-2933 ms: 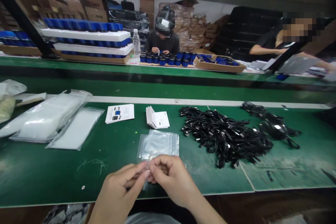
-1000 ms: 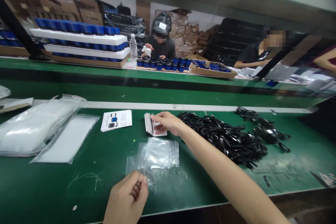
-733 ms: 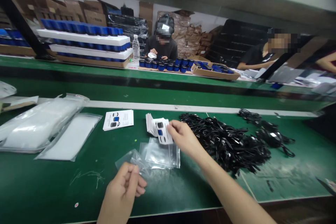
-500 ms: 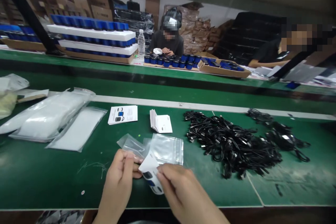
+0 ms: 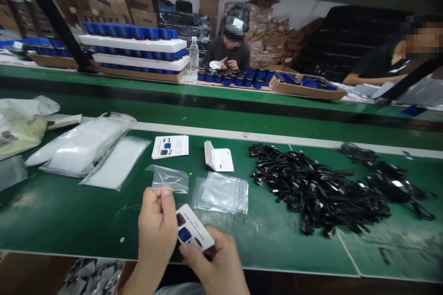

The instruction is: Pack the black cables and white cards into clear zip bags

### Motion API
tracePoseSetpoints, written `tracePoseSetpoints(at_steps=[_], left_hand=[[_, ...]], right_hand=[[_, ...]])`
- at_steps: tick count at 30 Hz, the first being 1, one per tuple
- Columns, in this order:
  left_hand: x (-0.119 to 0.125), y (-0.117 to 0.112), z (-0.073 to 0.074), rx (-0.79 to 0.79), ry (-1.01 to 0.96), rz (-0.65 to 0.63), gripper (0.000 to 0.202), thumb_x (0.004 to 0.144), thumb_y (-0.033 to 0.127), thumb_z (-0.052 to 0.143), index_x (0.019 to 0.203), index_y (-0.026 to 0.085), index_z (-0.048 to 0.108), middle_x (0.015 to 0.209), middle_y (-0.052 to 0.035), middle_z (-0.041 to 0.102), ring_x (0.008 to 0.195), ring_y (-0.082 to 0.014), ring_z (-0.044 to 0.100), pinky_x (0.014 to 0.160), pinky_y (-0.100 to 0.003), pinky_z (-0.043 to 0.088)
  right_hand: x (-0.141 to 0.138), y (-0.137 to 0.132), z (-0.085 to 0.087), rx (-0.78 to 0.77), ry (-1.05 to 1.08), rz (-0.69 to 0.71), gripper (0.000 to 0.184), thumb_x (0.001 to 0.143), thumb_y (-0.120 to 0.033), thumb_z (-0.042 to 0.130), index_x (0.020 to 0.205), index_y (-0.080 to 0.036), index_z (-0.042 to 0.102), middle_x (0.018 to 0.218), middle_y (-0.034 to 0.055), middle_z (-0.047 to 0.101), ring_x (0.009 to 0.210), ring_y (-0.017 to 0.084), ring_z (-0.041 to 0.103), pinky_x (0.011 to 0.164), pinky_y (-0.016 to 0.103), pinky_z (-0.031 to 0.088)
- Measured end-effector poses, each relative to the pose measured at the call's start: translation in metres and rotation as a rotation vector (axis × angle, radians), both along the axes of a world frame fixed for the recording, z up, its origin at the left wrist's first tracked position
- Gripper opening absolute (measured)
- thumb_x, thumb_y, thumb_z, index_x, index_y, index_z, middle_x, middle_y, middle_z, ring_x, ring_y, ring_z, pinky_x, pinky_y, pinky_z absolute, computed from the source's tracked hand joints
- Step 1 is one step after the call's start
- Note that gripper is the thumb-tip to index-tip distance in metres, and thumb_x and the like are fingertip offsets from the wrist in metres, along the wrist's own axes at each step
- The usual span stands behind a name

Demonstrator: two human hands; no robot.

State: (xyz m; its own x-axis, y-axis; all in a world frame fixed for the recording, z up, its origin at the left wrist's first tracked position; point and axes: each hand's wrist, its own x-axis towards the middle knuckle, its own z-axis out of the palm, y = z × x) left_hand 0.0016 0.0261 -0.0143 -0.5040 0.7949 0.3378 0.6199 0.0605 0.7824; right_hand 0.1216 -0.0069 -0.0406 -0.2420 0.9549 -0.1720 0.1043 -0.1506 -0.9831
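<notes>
Pinched in my left hand (image 5: pixel 157 221) is a clear plastic bag (image 5: pixel 171 179), which spreads out beyond the fingertips. My right hand (image 5: pixel 218 258) grips a white printed leaflet (image 5: pixel 194 228) with pictures of dark and blue devices, its left edge close beside my left hand. Several clear zip bags (image 5: pixel 224 193) lie flat just past my hands. Behind them sit a stack of folded white leaflets (image 5: pixel 221 160), opened a little like a book, and a pile of printed leaflets (image 5: pixel 170 147).
A heap of black cables (image 5: pixel 311 189) covers the right of the green table (image 5: pixel 277 249). Bulging plastic packs (image 5: pixel 86 145) lie at left. Across the bench, two people sit behind blue-and-black jars (image 5: pixel 228 78), stacked trays (image 5: pixel 134 46) and a water bottle (image 5: pixel 194 55). Below the edge is an open box (image 5: pixel 93 276).
The leaflet has turned so its printed side shows, and my right hand has drawn nearer to me. My left hand has lifted its bag away from the other bags. The view has shifted left.
</notes>
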Motion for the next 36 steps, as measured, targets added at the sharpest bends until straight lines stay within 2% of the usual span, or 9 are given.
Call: tracePoseSetpoints(at_steps=[3, 8, 11, 14, 19, 23, 29, 33, 36], left_hand=[[-0.002, -0.001, -0.001, -0.018, 0.033, -0.063, 0.023, 0.088, 0.035, 0.040, 0.069, 0.023, 0.044, 0.048, 0.0074, 0.047, 0.041, -0.0104, 0.049, 0.043, -0.019, 0.041], [-0.003, -0.007, 0.003, -0.032, 0.141, -0.126, 0.023, 0.086, 0.032, 0.045, 0.065, 0.023, 0.045, 0.046, 0.0074, 0.055, 0.040, -0.0089, 0.054, 0.042, -0.016, 0.041], [0.002, -0.012, 0.006, -0.008, 0.230, -0.176, 0.021, 0.085, 0.031, 0.046, 0.065, 0.023, 0.048, 0.045, 0.0078, 0.057, 0.038, -0.0084, 0.055, 0.040, -0.015, 0.040], [0.007, -0.015, 0.004, 0.026, 0.328, -0.189, 0.015, 0.083, 0.025, 0.046, 0.068, 0.022, 0.050, 0.046, 0.0079, 0.059, 0.039, -0.0086, 0.058, 0.040, -0.014, 0.040], [0.013, -0.017, -0.006, 0.075, 0.501, -0.224, 0.022, 0.086, 0.024, 0.043, 0.065, 0.022, 0.049, 0.041, 0.0078, 0.052, 0.033, -0.0096, 0.052, 0.037, -0.018, 0.035], [0.014, -0.018, -0.013, 0.116, 0.577, -0.317, 0.026, 0.090, 0.024, 0.039, 0.068, 0.022, 0.053, 0.050, 0.0049, 0.059, 0.041, -0.0102, 0.057, 0.042, -0.019, 0.039], [0.011, -0.019, -0.012, 0.128, 0.609, -0.432, 0.026, 0.090, 0.023, 0.037, 0.071, 0.021, 0.054, 0.059, 0.0020, 0.056, 0.053, -0.0128, 0.059, 0.051, -0.021, 0.044], [0.009, -0.023, -0.008, 0.060, 0.560, -0.461, 0.022, 0.090, 0.023, 0.038, 0.077, 0.021, 0.056, 0.074, -0.0004, 0.054, 0.058, -0.0118, 0.059, 0.051, -0.020, 0.046], [0.010, -0.027, -0.003, 0.047, 0.516, -0.483, 0.023, 0.090, 0.024, 0.037, 0.076, 0.021, 0.056, 0.080, -0.0021, 0.051, 0.060, -0.0113, 0.059, 0.052, -0.020, 0.048]], right_hand=[[0.011, 0.006, 0.005, 0.265, -0.212, -0.036, 0.023, 0.079, -0.021, 0.058, 0.055, -0.017, 0.058, 0.053, 0.0000, 0.056, 0.051, 0.014, 0.056, 0.049, 0.022, 0.040], [0.026, 0.012, 0.012, 0.872, -0.313, -0.092, 0.015, 0.083, -0.008, 0.049, 0.085, -0.016, 0.062, 0.062, 0.0030, 0.060, 0.054, 0.014, 0.056, 0.052, 0.023, 0.042], [0.027, 0.015, 0.012, 1.035, -0.423, -0.119, 0.016, 0.083, -0.009, 0.048, 0.093, -0.014, 0.060, 0.063, 0.0051, 0.061, 0.054, 0.016, 0.055, 0.052, 0.025, 0.042], [0.025, 0.017, 0.013, 1.034, -0.579, -0.124, 0.018, 0.084, -0.011, 0.043, 0.086, -0.016, 0.060, 0.060, 0.0049, 0.060, 0.051, 0.017, 0.054, 0.049, 0.026, 0.038], [0.025, 0.018, 0.017, 0.827, -0.736, -0.051, 0.022, 0.078, -0.009, 0.040, 0.067, -0.020, 0.054, 0.056, 0.0025, 0.059, 0.049, 0.017, 0.056, 0.048, 0.027, 0.030], [0.028, 0.020, 0.022, 0.715, -0.834, 0.044, 0.020, 0.078, -0.008, 0.040, 0.070, -0.020, 0.055, 0.057, 0.0029, 0.062, 0.046, 0.018, 0.057, 0.047, 0.028, 0.025], [0.036, 0.023, 0.042, 0.534, -0.531, 0.179, 0.019, 0.087, -0.012, 0.038, 0.085, -0.019, 0.055, 0.075, 0.0032, 0.067, 0.062, 0.016, 0.062, 0.056, 0.023, 0.039], [0.042, 0.022, 0.049, 0.500, -0.408, 0.304, 0.024, 0.089, -0.013, 0.038, 0.075, -0.020, 0.055, 0.069, -0.0002, 0.063, 0.061, 0.014, 0.060, 0.058, 0.022, 0.041], [0.044, 0.024, 0.044, 0.533, -0.433, 0.211, 0.028, 0.089, -0.015, 0.040, 0.065, -0.020, 0.054, 0.063, -0.0004, 0.058, 0.056, 0.014, 0.056, 0.055, 0.023, 0.040]])
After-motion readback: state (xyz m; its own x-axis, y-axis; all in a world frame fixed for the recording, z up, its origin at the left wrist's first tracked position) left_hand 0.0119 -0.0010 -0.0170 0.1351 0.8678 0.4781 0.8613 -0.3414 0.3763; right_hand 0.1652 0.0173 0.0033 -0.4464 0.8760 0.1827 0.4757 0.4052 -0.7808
